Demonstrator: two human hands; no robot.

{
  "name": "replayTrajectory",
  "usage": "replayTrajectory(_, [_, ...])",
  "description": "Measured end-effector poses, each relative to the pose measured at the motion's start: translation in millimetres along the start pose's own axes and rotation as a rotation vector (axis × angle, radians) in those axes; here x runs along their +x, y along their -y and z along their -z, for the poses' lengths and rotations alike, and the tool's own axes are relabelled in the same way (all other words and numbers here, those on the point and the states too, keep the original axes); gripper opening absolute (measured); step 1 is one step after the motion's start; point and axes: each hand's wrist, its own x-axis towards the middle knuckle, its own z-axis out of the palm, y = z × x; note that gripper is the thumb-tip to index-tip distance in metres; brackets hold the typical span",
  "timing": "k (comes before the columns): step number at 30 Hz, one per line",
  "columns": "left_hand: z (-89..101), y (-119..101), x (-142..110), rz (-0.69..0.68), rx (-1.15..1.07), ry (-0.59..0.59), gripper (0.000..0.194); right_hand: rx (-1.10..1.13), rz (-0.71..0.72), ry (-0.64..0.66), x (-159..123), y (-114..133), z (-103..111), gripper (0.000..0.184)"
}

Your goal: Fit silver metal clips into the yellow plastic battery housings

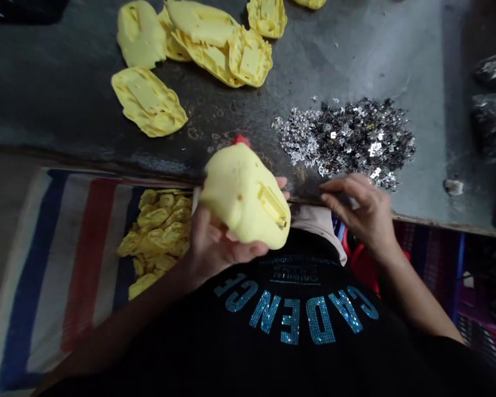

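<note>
My left hand (219,245) grips a hollow yellow plastic toy shell (246,198) with a small red tip (241,140) at its far end. A rectangular moulded slot shows on the shell's near side. My right hand (364,215) hovers just right of the shell, fingers apart and slightly blurred, with nothing visible in them. It is nearest a heap of small silver and dark metal pieces (347,142) on the table. Several flat yellow shell halves (149,102) lie further up the table, some overlapping.
The dark, worn metal table (306,60) has a front edge running past my hands. Below it at left, a striped cloth (89,259) holds a pile of small yellow parts (157,237). Dark bags (494,127) lie at far right, and something red (366,264) sits below my right forearm.
</note>
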Motion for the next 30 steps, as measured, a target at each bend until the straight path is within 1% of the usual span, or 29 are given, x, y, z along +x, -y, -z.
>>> replayTrajectory(1, [-3.4,0.6,3.4,-0.048,-0.011,-0.006,0.091,-0.243,0.030,-0.090,2.5,-9.4,7.5,0.013])
replayTrajectory(2, [-6.8,1.5,7.1,-0.078,-0.019,-0.010,0.087,-0.431,0.050,-0.150,4.8,-18.6,12.6,0.015])
replayTrajectory(3, [-9.9,2.3,10.7,-0.083,-0.029,-0.014,0.085,-0.559,0.060,-0.179,7.0,-26.7,15.2,0.015])
replayTrajectory(5, [-14.3,4.0,15.9,-0.020,-0.058,-0.029,0.084,-0.660,0.075,-0.191,11.5,-37.5,13.3,0.015])
replayTrajectory(7, [-16.1,5.2,17.1,0.057,-0.093,-0.053,0.083,-0.664,0.085,-0.187,16.3,-40.6,6.1,0.018])
replayTrajectory(9, [-15.9,6.3,15.2,0.092,-0.110,-0.055,0.081,-0.648,0.088,-0.176,20.5,-39.2,-0.5,0.019])
replayTrajectory(11, [-14.9,7.3,12.5,0.112,-0.119,-0.043,0.079,-0.636,0.096,-0.166,21.8,-37.5,-2.0,0.019])
replayTrajectory(14, [-14.2,8.6,11.4,0.128,-0.121,-0.035,0.082,-0.638,0.107,-0.170,15.3,-38.2,7.2,0.020])
replayTrajectory(18, [-15.7,11.5,16.5,0.160,-0.107,-0.026,0.097,-0.697,0.121,-0.185,-0.5,-38.4,25.5,0.021])
replayTrajectory(20, [-17.0,13.7,19.1,0.161,-0.119,-0.016,0.100,-0.717,0.147,-0.214,-2.5,-34.6,26.9,0.019])
replayTrajectory(22, [-18.4,15.5,19.8,0.176,-0.142,-0.004,0.096,-0.707,0.185,-0.222,2.3,-29.4,21.1,0.017])
replayTrajectory(26, [-20.7,16.0,16.2,0.191,-0.184,-0.014,0.075,-0.678,0.211,-0.125,18.3,-23.1,4.3,0.016])
replayTrajectory(28, [-20.9,15.2,13.5,0.182,-0.185,-0.027,0.070,-0.668,0.212,-0.080,19.8,-23.7,2.7,0.014])
replayTrajectory(30, [-20.6,14.7,11.8,0.191,-0.184,-0.035,0.069,-0.646,0.221,-0.065,15.7,-25.6,7.7,0.013])
